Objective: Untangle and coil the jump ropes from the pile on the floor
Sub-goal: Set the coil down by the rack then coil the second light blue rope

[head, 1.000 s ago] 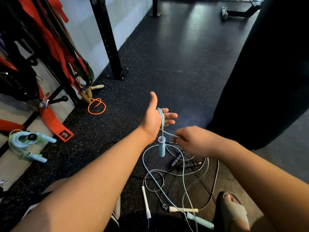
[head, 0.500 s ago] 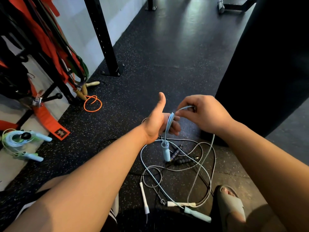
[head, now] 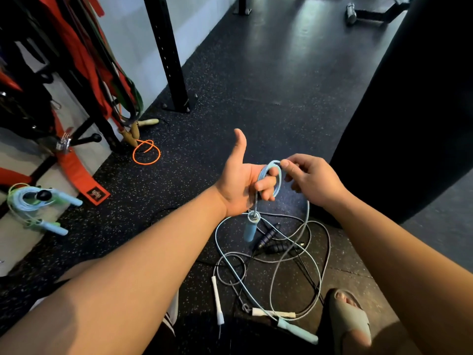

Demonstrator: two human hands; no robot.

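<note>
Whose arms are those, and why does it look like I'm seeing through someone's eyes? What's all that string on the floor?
A person wears a camera on their head, so the picture looks down at their own arms. The left hand has a light blue jump rope looped round its fingers, one blue handle dangling below. The right hand pinches the same rope. The string is a tangled pile of jump ropes on the floor. A coiled rope lies far left.

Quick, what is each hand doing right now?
Left hand: fingers curled, light blue jump rope looped around them.
Right hand: pinching the same rope at the loop's top.
</note>
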